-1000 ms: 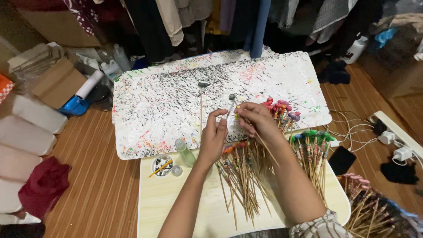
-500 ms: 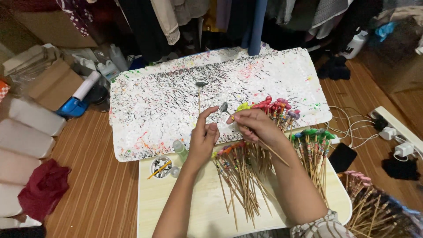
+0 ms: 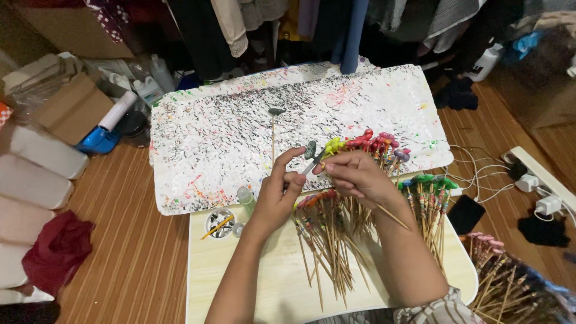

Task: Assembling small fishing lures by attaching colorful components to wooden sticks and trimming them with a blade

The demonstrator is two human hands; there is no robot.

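1. Seen from above: a small pale wooden table (image 3: pixel 252 282), smooth and light-grained, standing on a ribbed brown floor.
2. Right hand (image 3: pixel 357 178) above the back half of the table, fingers curled shut around a thin wooden stick (image 3: pixel 393 217), held slanted so its grey, roundish, flat head (image 3: pixel 310 149) points up and left, out where it can be worked on.
3. Left hand (image 3: pixel 281 195) just left of the right one, thumb and forefinger pinched on what looks like a fine brush, tip touching or nearly touching the grey head; exact contact too small to tell.
4. Foam board (image 3: pixel 222 144) behind the table, white, pitted with countless small holes and flecked with paint; apparently used as a stand.
5. One finished-looking stick (image 3: pixel 273 135) standing upright in the board, dark grey head on top, kept apart from the rest, likely so wet paint touches nothing.
6. Loose sticks (image 3: pixel 327 240) fanned across the table under both hands, orange and red heads toward the board.
7. Green-headed sticks (image 3: pixel 429 201) bunched at the table's right edge; red, pink and yellow heads (image 3: pixel 366 143) clustered just behind the right hand, sorted by colour.
8. Small round paint dish (image 3: pixel 218 223) and a pale green bottle (image 3: pixel 245 198) on the table's back left corner, within easy reach of the left hand.
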